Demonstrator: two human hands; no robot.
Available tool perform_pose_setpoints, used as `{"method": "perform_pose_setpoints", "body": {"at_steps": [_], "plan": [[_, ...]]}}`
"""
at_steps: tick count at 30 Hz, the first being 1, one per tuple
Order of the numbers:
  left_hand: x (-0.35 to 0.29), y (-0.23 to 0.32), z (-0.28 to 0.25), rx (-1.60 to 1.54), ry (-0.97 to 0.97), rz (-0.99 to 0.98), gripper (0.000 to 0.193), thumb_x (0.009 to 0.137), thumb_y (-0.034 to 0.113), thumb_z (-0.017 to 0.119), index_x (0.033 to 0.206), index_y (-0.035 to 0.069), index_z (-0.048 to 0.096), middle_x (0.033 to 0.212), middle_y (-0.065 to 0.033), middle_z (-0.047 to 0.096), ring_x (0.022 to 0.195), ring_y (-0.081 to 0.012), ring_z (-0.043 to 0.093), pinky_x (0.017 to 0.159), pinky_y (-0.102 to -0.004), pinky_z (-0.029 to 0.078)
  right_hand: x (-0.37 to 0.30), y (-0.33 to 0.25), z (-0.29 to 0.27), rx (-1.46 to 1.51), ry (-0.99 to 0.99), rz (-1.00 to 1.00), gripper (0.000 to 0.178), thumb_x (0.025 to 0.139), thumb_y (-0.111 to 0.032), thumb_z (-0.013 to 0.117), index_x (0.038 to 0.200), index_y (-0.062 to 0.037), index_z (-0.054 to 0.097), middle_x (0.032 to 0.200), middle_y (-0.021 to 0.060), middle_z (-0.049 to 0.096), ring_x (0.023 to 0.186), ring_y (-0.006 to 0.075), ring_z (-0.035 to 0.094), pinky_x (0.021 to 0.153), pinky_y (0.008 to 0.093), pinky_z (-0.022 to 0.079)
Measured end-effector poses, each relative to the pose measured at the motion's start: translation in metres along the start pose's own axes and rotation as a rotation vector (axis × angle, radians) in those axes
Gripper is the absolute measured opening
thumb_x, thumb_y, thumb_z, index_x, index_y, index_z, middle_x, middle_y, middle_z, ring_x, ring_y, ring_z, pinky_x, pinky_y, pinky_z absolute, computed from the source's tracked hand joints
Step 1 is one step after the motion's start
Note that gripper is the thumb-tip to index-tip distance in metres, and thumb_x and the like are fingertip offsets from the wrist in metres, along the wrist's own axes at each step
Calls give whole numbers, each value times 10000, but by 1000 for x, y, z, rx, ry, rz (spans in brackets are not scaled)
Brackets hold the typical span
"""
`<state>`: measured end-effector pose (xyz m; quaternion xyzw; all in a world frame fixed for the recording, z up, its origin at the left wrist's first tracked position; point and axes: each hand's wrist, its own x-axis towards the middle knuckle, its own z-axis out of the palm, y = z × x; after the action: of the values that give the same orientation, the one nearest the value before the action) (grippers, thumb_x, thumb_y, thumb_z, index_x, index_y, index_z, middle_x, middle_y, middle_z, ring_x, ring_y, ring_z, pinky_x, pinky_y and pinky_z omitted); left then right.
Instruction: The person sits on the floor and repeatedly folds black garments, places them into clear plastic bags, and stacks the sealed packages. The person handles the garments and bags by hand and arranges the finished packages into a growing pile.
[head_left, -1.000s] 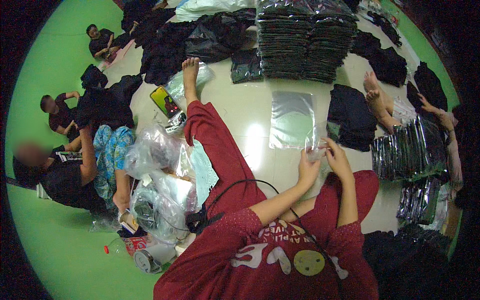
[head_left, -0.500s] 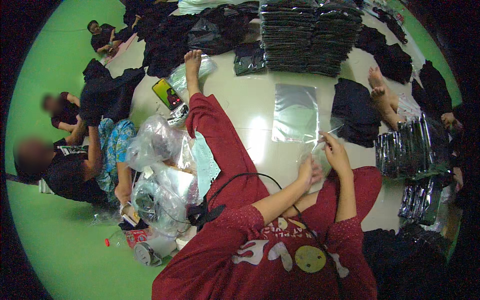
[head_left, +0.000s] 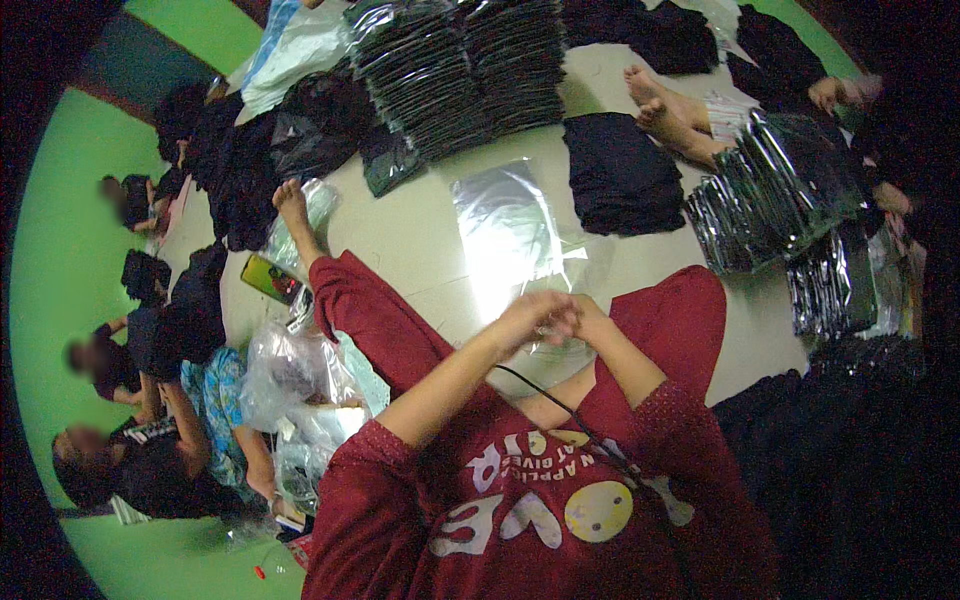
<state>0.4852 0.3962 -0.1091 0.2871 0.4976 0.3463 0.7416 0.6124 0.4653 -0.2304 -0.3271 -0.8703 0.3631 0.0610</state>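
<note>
My left hand [head_left: 540,316] and my right hand [head_left: 592,320] meet in front of my crossed legs. The left hand's fingers are smeared by motion, and those of the right are mostly hidden where the two hands overlap. Thin clear plastic [head_left: 548,352] shows just below and around them; whether either hand grips it cannot be made out. Just beyond, flat clear plastic bags [head_left: 500,205] lie on the pale floor with a bright glare on them. To their right sits a pile of folded black cloth [head_left: 625,175].
Tall stacks of bagged black garments [head_left: 470,80] stand at the far side. More shiny packed bags [head_left: 775,195] lean at right, near another person's feet [head_left: 655,105]. On the left are a phone [head_left: 270,277], crumpled plastic [head_left: 285,370] and seated co-workers. A black cable [head_left: 540,388] crosses my lap.
The whole view has turned, so the surroundings appear shifted left and tilted. My hands, apart before with the right one pinching clear plastic, have come together and overlap.
</note>
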Motion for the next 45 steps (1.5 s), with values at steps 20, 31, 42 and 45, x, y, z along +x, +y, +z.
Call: {"method": "perform_pose_setpoints", "body": {"at_steps": [20, 31, 42, 45], "plan": [[249, 89, -66, 297, 582, 248, 280, 772, 275, 639, 820, 4, 586, 621, -43, 539, 522, -175, 544, 427, -310, 472, 14, -34, 25, -238, -364, -210, 239, 846, -146, 424, 1058, -54, 488, 890, 192, 611, 840, 335, 614, 704, 447, 479], [269, 96, -66, 489, 671, 212, 345, 729, 310, 662, 725, -28, 594, 670, -101, 583, 583, -202, 567, 518, -324, 466, 19, -33, 25, -56, -335, -145, 227, 856, -148, 369, 980, 2, 486, 948, 209, 599, 892, 362, 588, 755, 447, 469], [285, 95, -76, 15, 661, 160, 307, 683, 267, 673, 768, -2, 551, 760, -108, 582, 655, -228, 549, 569, -363, 441, 18, -33, 15, 12, -387, -89, 338, 888, -226, 289, 1062, -12, 485, 1047, 228, 571, 974, 367, 557, 831, 422, 435], [293, 95, -75, 2, 451, 140, 596, 654, 375, 727, 1033, -39, 526, 879, -129, 591, 777, -257, 574, 579, -397, 460, 22, -37, 14, 72, -471, 0, 356, 885, -219, 301, 1128, -22, 470, 1041, 225, 577, 1012, 362, 544, 842, 433, 428]]}}
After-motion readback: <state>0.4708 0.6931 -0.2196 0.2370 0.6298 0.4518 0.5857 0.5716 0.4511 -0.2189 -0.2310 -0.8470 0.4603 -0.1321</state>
